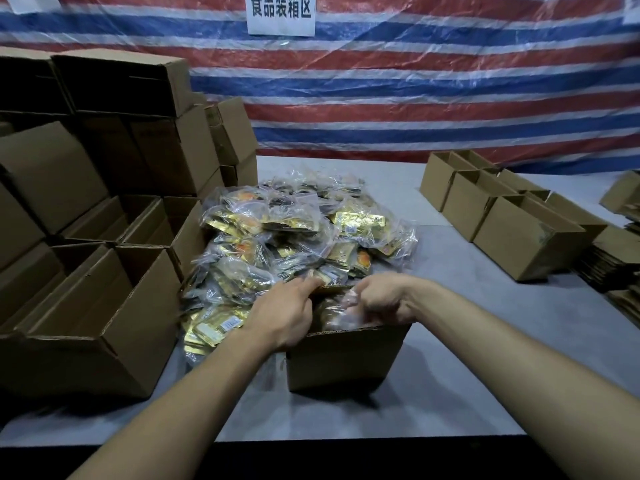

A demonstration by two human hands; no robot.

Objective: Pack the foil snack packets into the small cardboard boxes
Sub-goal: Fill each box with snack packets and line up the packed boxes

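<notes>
A small open cardboard box [343,358] stands on the grey table right in front of me. A clear bag of foil snack packets [337,310] sits inside it, partly hidden by both hands. My left hand [284,311] is at the box's left rim, fingers curled over the bag's edge. My right hand [382,301] grips the crinkled plastic at the box's right side. A large heap of bagged gold foil packets [277,230] lies just behind the box.
Open and stacked cardboard boxes [104,306] crowd the left of the table. More small open boxes [519,233] stand at the right, with flat cartons [613,265] beyond them. A striped tarp hangs behind. Bare table [485,358] shows to the right of my box.
</notes>
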